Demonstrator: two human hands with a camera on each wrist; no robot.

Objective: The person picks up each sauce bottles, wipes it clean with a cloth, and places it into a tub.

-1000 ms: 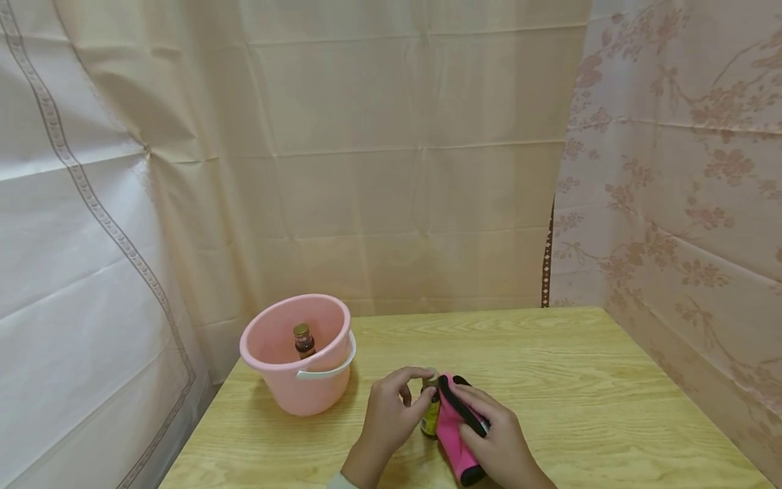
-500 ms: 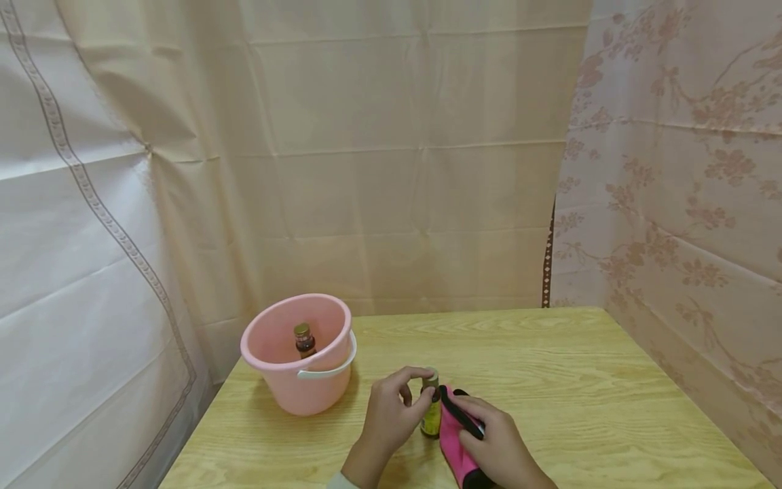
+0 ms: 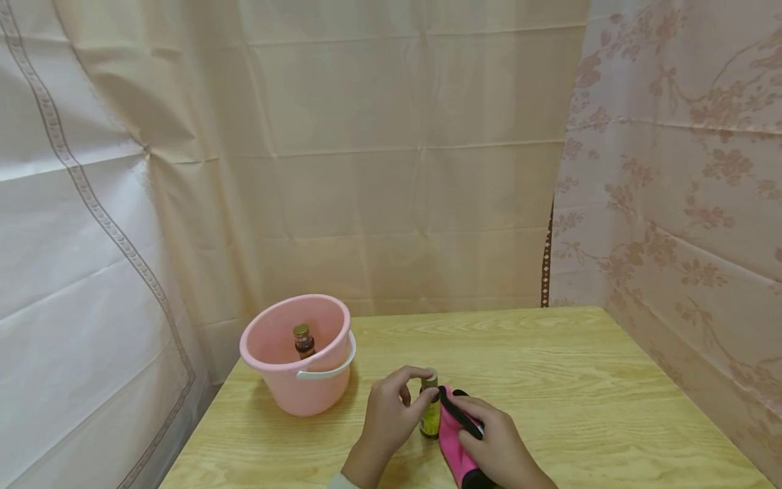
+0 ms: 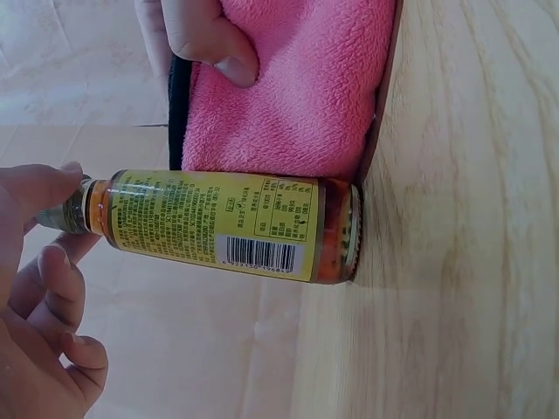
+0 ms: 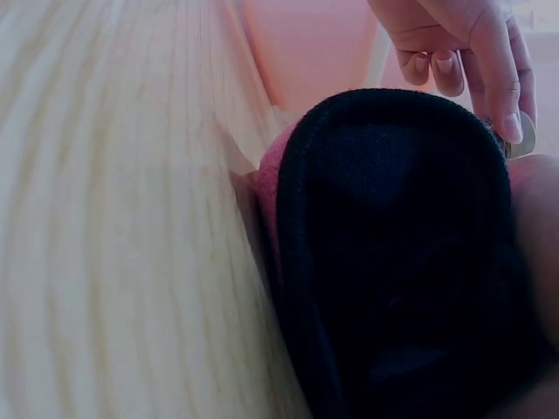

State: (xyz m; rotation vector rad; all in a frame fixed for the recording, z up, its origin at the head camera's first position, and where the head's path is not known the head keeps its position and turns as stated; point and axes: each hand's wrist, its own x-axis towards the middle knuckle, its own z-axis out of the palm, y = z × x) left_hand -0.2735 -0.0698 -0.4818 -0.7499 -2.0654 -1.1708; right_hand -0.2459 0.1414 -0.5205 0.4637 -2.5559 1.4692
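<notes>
A small glass bottle [image 3: 430,418] with a yellow label and red contents stands upright on the table; its barcode faces the left wrist view. My left hand [image 3: 391,411] pinches its cap [image 4: 65,214] between thumb and fingers. In my right hand [image 3: 497,438] is a fuzzy pink cloth [image 4: 288,96] with black edging, pressed along the bottle's right side. The thumb lies on the pink face in the left wrist view. Close up in the right wrist view, the cloth's dark inner side [image 5: 393,262] hides most of the right hand.
A pink bucket [image 3: 305,394] with a white handle [image 3: 326,372] stands at the table's left. Inside it is another bottle [image 3: 303,341] with a gold cap. Curtains [image 3: 397,170] hang behind the wooden table [image 3: 580,380] and at both sides.
From one second to half a second ago, my right hand slid the cloth down along the bottle, towards me. Since then little has moved. The left hand keeps its place on the cap.
</notes>
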